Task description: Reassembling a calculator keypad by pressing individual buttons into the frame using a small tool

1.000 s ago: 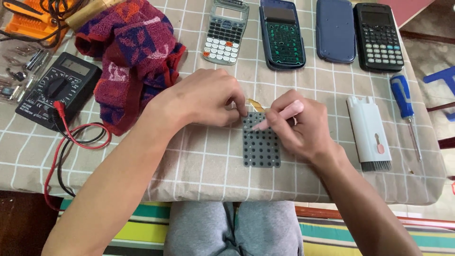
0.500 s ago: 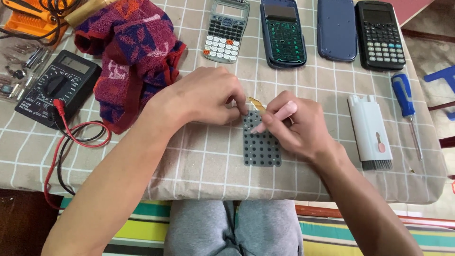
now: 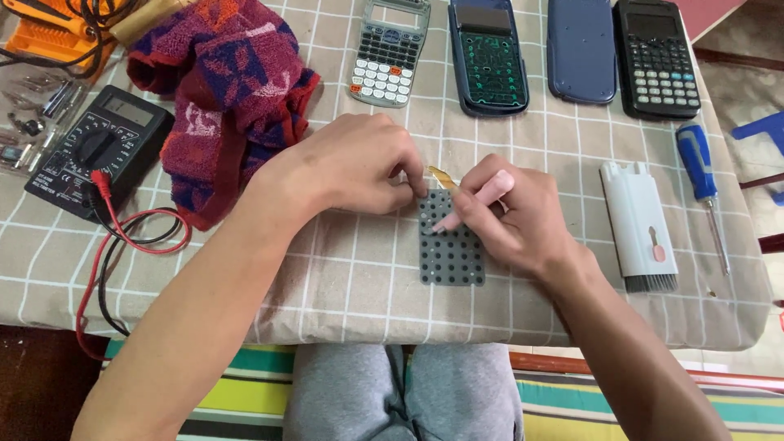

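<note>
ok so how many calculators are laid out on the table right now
4, in a row along the far edge: a grey calculator, an opened dark one showing green circuitry, a blue back cover or case, and a black calculator. None seems hidden.

Keypad membrane [image 3: 452,253]: grey rubber, looking matt, dimpled. Tablecloth [image 3: 343,269]: woven checked cloth, showing matt. Towel [image 3: 224,90]: rough terry cloth. Multimeter [image 3: 98,151]: matt black plastic. Screwdriver [image 3: 704,184]: glossy blue plastic handle, metal shaft.

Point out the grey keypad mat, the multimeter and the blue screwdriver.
grey keypad mat [image 3: 452,260]: head view, bare lower half.
multimeter [image 3: 98,149]: head view, round dial.
blue screwdriver [image 3: 697,159]: head view, blue handle.
</note>
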